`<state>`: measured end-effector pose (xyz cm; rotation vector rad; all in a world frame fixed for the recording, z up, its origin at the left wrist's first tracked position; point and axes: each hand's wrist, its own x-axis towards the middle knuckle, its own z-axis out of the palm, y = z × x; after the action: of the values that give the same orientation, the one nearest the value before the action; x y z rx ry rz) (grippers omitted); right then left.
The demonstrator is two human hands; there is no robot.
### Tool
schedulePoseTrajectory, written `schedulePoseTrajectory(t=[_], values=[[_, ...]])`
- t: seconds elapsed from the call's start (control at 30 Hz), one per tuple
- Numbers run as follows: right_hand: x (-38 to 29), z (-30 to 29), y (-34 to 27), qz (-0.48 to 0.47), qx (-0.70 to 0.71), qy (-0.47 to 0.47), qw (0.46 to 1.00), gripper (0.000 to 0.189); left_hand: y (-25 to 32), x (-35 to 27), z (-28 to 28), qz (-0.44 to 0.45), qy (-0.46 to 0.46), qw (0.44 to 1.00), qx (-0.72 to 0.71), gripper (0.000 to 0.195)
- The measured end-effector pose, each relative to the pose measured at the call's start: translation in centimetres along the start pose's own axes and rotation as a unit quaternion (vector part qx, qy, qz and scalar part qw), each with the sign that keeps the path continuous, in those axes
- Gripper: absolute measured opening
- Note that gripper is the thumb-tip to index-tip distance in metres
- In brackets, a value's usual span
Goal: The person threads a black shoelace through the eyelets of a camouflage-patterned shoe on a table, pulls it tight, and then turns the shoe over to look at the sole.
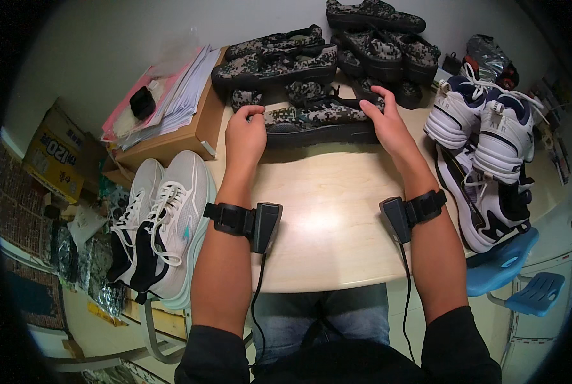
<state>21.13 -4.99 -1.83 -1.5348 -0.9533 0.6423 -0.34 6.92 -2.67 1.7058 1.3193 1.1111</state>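
Observation:
A digital-camouflage shoe with a black sole (pixel 322 125) lies sideways across the far part of the light wooden tabletop (pixel 331 206). My left hand (pixel 246 132) grips its toe end at the left. At the other end, my right hand (pixel 389 120) holds the heel between thumb and fingers. Just behind it, more camouflage shoes (pixel 276 65) are stacked in a pile, and a second pile of camouflage shoes (pixel 377 53) rises to the right. A black strap device with a cable sits on each forearm.
White running shoes (pixel 182 216) stand at the left table edge. White-and-navy sneakers (pixel 499 127) rest on a white-and-black sneaker (pixel 478 206) at the right. A cardboard box (pixel 190 134) carries papers (pixel 185 101) at the back left. A blue chair (pixel 502 264) is beyond the right edge.

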Motion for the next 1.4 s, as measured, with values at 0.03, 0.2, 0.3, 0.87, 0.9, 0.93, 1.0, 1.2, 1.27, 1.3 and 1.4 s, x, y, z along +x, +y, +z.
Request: schedulePoseTrajectory(t=[0.03, 0.2, 0.3, 0.87, 0.9, 0.93, 1.0, 1.2, 1.27, 1.3, 1.4], values=[[0.1, 0.0, 0.0, -0.005, 0.007, -0.009, 1.0, 0.062, -0.9, 0.5, 0.1, 0.012, -0.009, 1.0, 0.005, 0.025], [1.4, 0.6, 2.3, -0.061, 0.008, -0.016, 0.998, 0.064, -4.6, 2.5, 0.6, 0.048, -0.037, 0.997, 0.043, 0.03], [2.1, 0.6, 2.9, -0.063, -0.018, -0.007, 0.998, 0.065, -5.3, 2.9, 0.7, 0.088, -0.046, 0.994, 0.05, 0.033], [-1.0, -0.2, -0.8, -0.027, -0.201, -0.12, 0.972, 0.038, 0.6, -0.7, -4.0, 0.05, -0.11, 0.956, 0.267, 0.029], [-1.0, -0.2, -0.8, -0.028, -0.199, -0.12, 0.972, 0.038, 0.1, -0.6, -3.4, 0.051, -0.108, 0.956, 0.268, 0.029], [-1.1, -0.2, -0.8, -0.045, -0.209, -0.107, 0.971, 0.034, -0.3, -0.7, -3.1, 0.179, -0.015, 0.94, 0.288, 0.029], [-1.5, 0.0, -0.6, -0.148, -0.243, -0.035, 0.958, 0.022, -0.1, -0.6, -2.4, 0.339, 0.078, 0.886, 0.307, 0.031], [-2.0, 1.5, -1.4, -0.301, -0.194, -0.053, 0.932, 0.02, 2.4, -1.5, -0.9, -0.036, -0.23, 0.955, -0.182, 0.046], [-2.1, 1.8, -1.7, -0.296, -0.189, -0.059, 0.934, 0.02, 2.5, -1.4, -2.0, -0.152, -0.28, 0.871, -0.373, 0.047], [-2.1, 1.8, -1.6, -0.288, -0.188, -0.063, 0.937, 0.019, 2.9, -1.7, -2.1, -0.153, -0.281, 0.87, -0.374, 0.047], [-2.4, 1.7, -2.1, -0.298, -0.19, -0.079, 0.932, 0.017, 3.8, -2.6, -1.4, -0.181, -0.38, 0.789, -0.447, 0.042]])
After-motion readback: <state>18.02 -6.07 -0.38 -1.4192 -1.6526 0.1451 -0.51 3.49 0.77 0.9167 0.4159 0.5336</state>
